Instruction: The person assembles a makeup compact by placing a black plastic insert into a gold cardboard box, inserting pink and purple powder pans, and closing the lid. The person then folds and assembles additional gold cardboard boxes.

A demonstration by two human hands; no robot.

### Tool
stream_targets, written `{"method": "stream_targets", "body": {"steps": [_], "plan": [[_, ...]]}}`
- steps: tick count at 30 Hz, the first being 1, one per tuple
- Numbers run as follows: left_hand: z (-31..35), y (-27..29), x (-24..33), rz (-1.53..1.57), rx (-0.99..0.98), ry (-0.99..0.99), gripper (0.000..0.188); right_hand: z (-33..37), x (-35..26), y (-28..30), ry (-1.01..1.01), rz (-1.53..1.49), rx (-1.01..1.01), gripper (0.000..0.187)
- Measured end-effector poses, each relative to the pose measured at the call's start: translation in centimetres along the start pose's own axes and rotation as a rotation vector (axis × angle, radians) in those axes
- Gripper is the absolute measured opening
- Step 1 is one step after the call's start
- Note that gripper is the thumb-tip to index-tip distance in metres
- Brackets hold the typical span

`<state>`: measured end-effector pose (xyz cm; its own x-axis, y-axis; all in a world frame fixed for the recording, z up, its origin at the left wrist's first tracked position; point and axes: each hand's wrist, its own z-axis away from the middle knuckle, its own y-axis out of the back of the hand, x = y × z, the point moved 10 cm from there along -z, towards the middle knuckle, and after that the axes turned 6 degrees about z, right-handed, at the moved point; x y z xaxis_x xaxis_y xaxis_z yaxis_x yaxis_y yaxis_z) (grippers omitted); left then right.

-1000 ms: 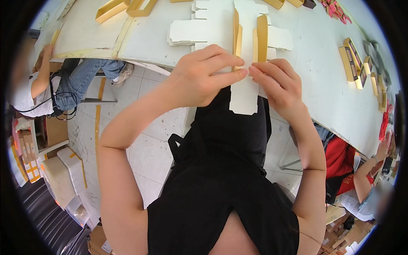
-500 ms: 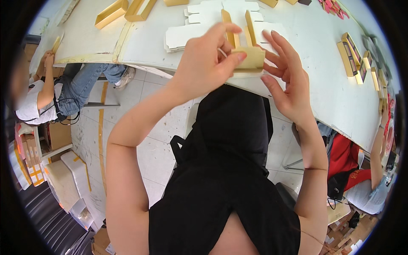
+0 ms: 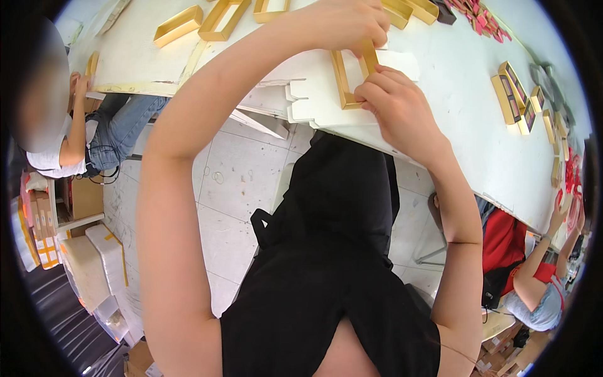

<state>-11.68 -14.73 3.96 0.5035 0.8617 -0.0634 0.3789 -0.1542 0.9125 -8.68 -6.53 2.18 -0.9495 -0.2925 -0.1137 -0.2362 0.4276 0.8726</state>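
Note:
A gold card box frame (image 3: 341,80) with an opening through its middle stands on a stack of white die-cut card blanks (image 3: 306,107) at the table's near edge. My left hand (image 3: 345,24) reaches over to its far end, the fingers curled down on the gold wall there. At the near right corner my right hand (image 3: 402,110) pinches the frame between thumb and fingers. The left fingertips and part of the far end are partly hidden behind the hand.
Gold frames (image 3: 178,27) line the table's far left, and more gold boxes (image 3: 422,10) sit beyond my left hand. Pink-red pieces (image 3: 480,20) lie far right. Gold boxes with dark contents (image 3: 507,99) stand to the right. People work at both sides.
My left hand has gone from the near end to the far end. My right hand has closed on the near corner. The frame's raised near flap now stands as its end wall.

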Motion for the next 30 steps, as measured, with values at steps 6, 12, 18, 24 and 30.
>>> {"method": "stream_targets", "body": {"steps": [6, 12, 18, 24, 30], "plan": [[-0.2, -3.1, -2.2, 0.07, -0.321, 0.398, 0.021, 0.0, -1.1, -1.4, -0.041, 0.115, 0.081, 0.017], [0.9, 1.7, -0.9, -0.11, -0.401, 0.474, 0.013, -1.0, -1.1, 1.3, 0.03, 0.063, -0.135, 0.013], [4.7, -1.5, -1.2, -0.236, -0.463, 0.539, 0.007, 0.5, 1.5, -0.6, -0.01, -0.009, 0.017, 0.019], [4.9, -0.8, -0.7, -0.121, -0.253, 0.446, 0.015, 0.0, 0.7, -0.7, 0.014, -0.063, -0.111, 0.033], [4.6, -0.6, -0.6, -0.139, -0.297, 0.457, 0.017, -0.6, 0.0, -1.6, 0.092, 0.101, -0.204, 0.039]]}}
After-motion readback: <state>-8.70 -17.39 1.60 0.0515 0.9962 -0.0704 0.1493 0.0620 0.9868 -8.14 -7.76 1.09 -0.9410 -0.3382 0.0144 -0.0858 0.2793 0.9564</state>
